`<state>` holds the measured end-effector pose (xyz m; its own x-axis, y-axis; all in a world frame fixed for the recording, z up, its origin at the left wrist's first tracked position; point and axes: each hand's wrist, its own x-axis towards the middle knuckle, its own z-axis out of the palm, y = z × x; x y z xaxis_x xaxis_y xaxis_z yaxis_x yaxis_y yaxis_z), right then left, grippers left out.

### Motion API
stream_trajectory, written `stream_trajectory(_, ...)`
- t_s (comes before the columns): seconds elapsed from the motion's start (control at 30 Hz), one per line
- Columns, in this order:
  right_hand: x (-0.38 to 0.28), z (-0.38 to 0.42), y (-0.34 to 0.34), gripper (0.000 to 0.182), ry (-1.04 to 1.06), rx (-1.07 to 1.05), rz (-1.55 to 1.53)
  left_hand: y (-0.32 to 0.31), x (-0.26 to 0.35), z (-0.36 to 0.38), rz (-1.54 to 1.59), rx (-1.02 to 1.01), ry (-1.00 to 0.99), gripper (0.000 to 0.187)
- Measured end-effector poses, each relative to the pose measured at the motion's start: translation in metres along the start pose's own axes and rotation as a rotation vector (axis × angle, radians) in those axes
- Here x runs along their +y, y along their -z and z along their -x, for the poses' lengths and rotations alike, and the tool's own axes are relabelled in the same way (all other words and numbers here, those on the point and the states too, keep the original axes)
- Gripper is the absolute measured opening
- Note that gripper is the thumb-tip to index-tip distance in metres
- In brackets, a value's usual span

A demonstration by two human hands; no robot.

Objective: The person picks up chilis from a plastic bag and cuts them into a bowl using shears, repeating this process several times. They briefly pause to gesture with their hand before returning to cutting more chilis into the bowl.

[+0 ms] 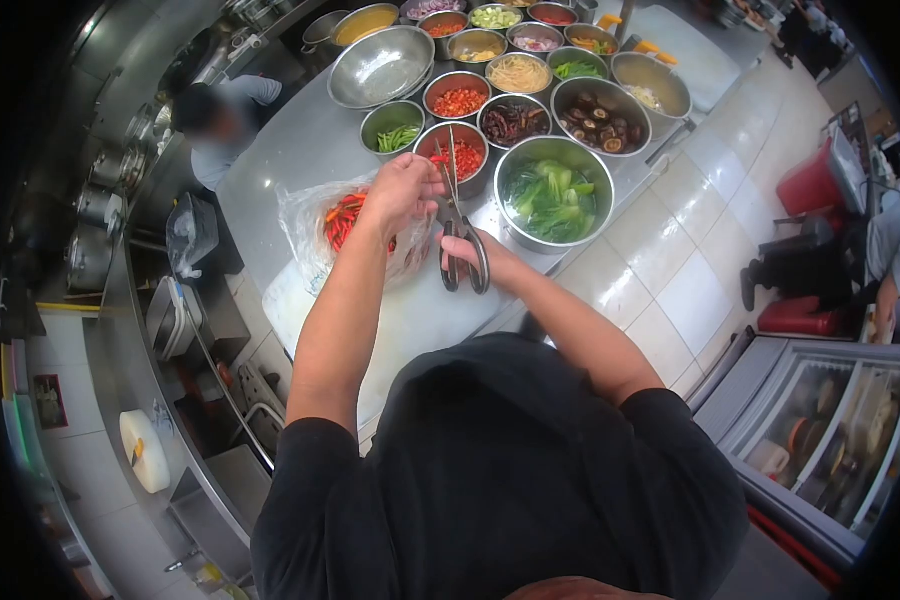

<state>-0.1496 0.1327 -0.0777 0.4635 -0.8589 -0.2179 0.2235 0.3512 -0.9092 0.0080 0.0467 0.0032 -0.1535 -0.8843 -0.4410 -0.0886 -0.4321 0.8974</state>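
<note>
My right hand (475,258) is closed round the handles of black-handled scissors (453,205), whose blades point away over a metal bowl of cut red chilies (467,158). My left hand (406,192) is held beside the blades at the bowl's near edge, its fingers bent together; what they pinch, if anything, is too small to make out. Under my left wrist an open clear plastic bag (305,222) holds whole red chilies (340,220). The bag rests partly on a white cutting board (355,315).
Many metal bowls crowd the steel table (270,180), among them green beans (398,138), leafy greens in water (550,195), mushrooms (600,122) and an empty wide bowl (381,66). A person (225,130) is at the table's left; another is at the far right.
</note>
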Motion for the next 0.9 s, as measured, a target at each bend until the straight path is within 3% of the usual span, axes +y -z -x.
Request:
stream_trajectory(0.03,0.001,-0.002,0.000,0.038,-0.008,-0.018,-0.052,0.000,-0.001,-0.001,-0.014,0.004,0.000,0.015)
stream_trajectory(0.13,-0.001,0.000,0.004,0.046,0.007,-0.010,0.174,0.001,0.000,-0.004,-0.035,0.008,-0.005,0.015)
stream_trajectory(0.23,-0.004,0.004,0.000,0.037,0.057,0.031,0.132,0.003,0.001,-0.003,-0.029,0.002,0.000,0.016)
stream_trajectory(0.33,0.001,-0.003,0.003,0.038,-0.034,-0.034,-0.021,0.001,0.002,-0.003,-0.045,-0.004,0.019,0.016)
stream_trajectory(0.43,-0.002,0.002,0.006,0.045,-0.018,0.000,0.227,0.003,0.002,-0.004,-0.057,-0.007,0.011,0.016)
stream_trajectory(0.63,-0.012,0.004,0.001,0.044,-0.007,-0.044,0.129,0.001,0.003,-0.005,-0.069,-0.014,0.025,0.014)
stream_trajectory(0.73,-0.009,0.005,0.005,0.046,-0.009,0.015,0.315,0.003,0.001,-0.008,-0.050,-0.022,0.026,0.013)
stream_trajectory(0.9,-0.013,0.006,0.005,0.044,-0.006,-0.027,0.201,0.001,0.008,-0.001,-0.087,-0.030,0.027,0.016)
